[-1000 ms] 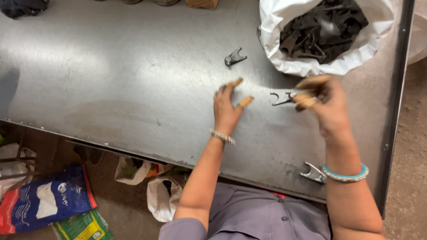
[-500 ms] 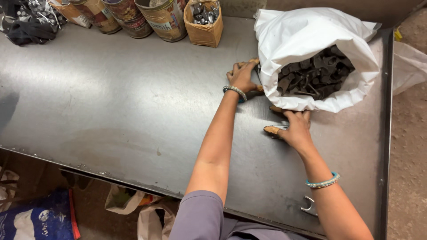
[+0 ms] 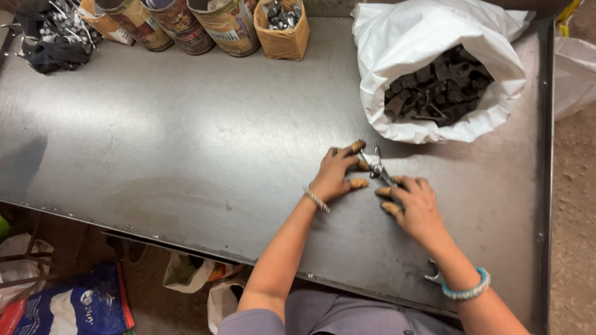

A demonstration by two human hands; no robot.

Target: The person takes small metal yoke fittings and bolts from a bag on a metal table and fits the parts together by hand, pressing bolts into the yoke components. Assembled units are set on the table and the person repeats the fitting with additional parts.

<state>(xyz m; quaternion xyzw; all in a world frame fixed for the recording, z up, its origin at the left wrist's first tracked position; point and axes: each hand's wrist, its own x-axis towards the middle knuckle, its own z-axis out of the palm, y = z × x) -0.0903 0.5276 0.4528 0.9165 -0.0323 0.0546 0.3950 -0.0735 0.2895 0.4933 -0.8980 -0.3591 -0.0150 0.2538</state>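
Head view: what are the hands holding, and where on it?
Both the left hand and the right hand pinch one small metal clip on the table, one at each end.

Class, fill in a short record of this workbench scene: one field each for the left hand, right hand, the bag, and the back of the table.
Left hand: flat on metal table, touching small metal part
Right hand: fingertips on same part
Bag: white sack holding dark metal pieces
Back of table: cans, small box
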